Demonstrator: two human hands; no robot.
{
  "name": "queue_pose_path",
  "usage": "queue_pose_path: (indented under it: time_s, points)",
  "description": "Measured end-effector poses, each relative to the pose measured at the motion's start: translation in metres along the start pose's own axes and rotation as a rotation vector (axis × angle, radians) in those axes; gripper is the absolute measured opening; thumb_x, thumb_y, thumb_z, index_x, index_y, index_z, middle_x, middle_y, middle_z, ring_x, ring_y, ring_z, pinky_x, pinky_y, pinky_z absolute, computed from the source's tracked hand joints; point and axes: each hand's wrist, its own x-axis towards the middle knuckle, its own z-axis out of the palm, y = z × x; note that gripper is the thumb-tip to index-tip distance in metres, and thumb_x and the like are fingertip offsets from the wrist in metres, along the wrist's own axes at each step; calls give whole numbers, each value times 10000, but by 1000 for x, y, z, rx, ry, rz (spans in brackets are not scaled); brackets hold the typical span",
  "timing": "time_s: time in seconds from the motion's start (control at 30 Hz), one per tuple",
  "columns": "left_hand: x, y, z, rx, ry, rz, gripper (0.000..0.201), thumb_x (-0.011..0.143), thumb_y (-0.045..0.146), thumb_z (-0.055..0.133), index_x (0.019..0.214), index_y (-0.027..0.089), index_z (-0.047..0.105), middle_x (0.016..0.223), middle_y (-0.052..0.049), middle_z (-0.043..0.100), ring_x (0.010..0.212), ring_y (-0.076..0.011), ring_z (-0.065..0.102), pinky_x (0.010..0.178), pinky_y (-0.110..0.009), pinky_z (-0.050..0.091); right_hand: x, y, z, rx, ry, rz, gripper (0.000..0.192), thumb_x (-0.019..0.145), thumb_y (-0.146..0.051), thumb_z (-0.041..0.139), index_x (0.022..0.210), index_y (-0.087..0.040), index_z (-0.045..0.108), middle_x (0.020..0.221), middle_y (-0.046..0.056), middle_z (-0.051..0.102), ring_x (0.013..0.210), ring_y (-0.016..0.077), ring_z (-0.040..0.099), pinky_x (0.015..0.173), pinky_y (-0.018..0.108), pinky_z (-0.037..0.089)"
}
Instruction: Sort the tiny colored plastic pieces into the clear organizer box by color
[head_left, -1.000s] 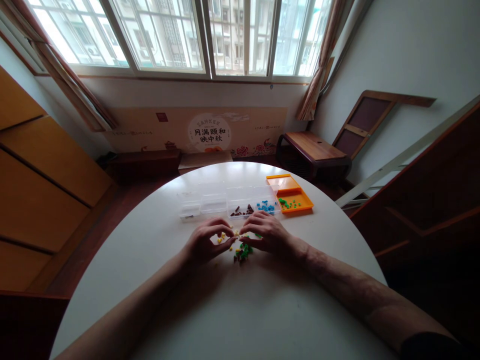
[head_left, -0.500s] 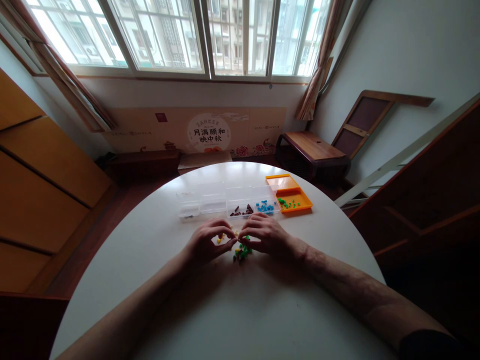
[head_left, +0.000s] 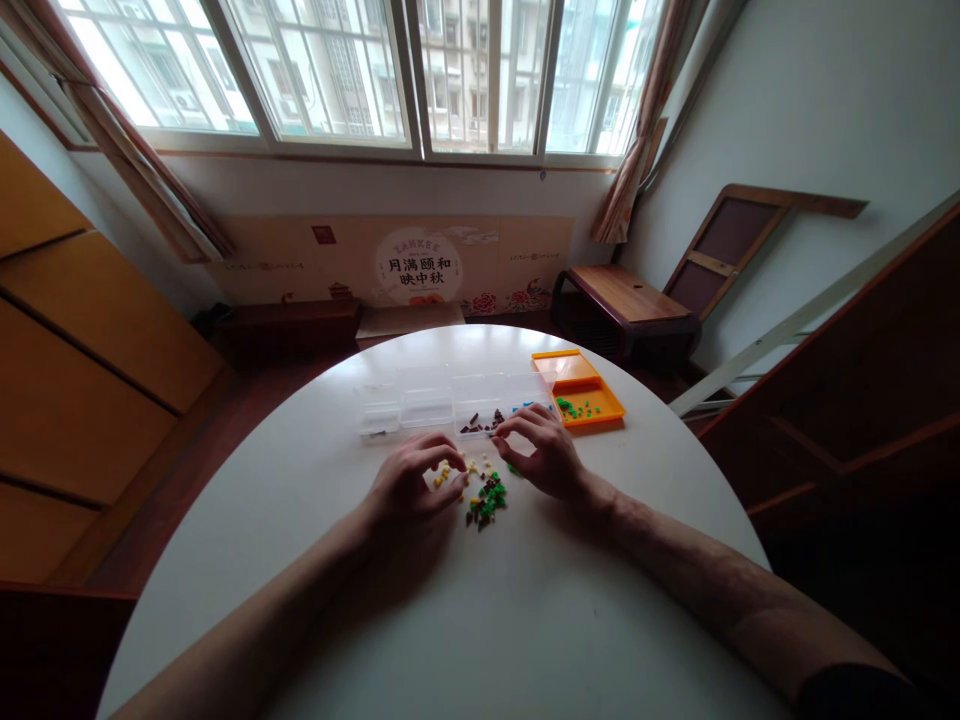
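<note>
My left hand (head_left: 412,480) rests on the table beside the loose bricks, its thumb and index finger curved with a small gap between the tips. Under and beside those fingers lie small yellow bricks (head_left: 442,474). My right hand (head_left: 546,452) is at the near edge of the clear compartment box (head_left: 417,408), with thumb and index drawn together; anything between them is too small to make out. Dark brown bricks (head_left: 472,424) lie in the compartment ahead of it. Blue bricks (head_left: 525,406) are mostly hidden behind that hand. Between my hands is a pile of green and brown bricks (head_left: 487,500).
An orange tray (head_left: 611,410) with several small green bricks (head_left: 574,408) stands right of the clear box. All this is on a round white table (head_left: 480,620). Beyond it are a wooden stool (head_left: 630,292), a printed cardboard panel (head_left: 285,250) and the windows.
My right hand has parted from my left and moved right and away from me, to the clear box. The brick pile is now uncovered. My left hand has hardly moved.
</note>
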Motion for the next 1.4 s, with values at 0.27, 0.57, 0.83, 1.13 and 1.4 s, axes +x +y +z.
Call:
queue_pose_path:
  time_s: [0.27, 0.57, 0.83, 1.13, 1.4]
  points:
    - [-3, -2, 2, 153, -64, 4, 68, 902, 286, 769, 953, 241, 761, 1014, -37, 765, 938, -222, 715, 872, -346, 524, 0, 5, -3, -126, 53, 212, 45, 1028, -298, 739, 1011, -272, 771, 1046, 41, 794, 1068, 284, 667, 1023, 455, 491]
    - [-3, -7, 5, 197, -64, 27, 35, 944, 252, 741, 916, 240, 757, 1004, -21, 779, 923, -198, 729, 881, -335, 518, 4, -3, -6, -76, 25, 196, 72, 977, -197, 696, 983, -253, 741, 1014, 43, 780, 1047, 280, 665, 1005, 441, 509]
    - [-4, -2, 3, 266, -67, -49, 53, 902, 270, 769, 937, 237, 748, 1013, -22, 765, 864, -197, 688, 847, -338, 500, 3, -3, -5, -39, 12, 171, 75, 964, -185, 686, 969, -252, 720, 998, 41, 772, 1016, 274, 664, 989, 436, 521]
    - [-4, -1, 3, 271, -77, -89, 91, 912, 322, 757, 904, 233, 743, 979, -24, 753, 820, -192, 652, 809, -333, 471, 3, -3, -6, -21, -3, 170, 78, 965, -189, 678, 971, -256, 718, 988, 44, 760, 1026, 274, 657, 989, 430, 524]
    - [-3, -2, 2, 198, -72, -88, 93, 950, 294, 723, 887, 231, 752, 900, -2, 745, 705, -146, 621, 774, -305, 470, 1, -2, -6, -24, -21, 161, 68, 962, -192, 690, 966, -251, 724, 1018, 46, 766, 1028, 268, 661, 1002, 434, 519]
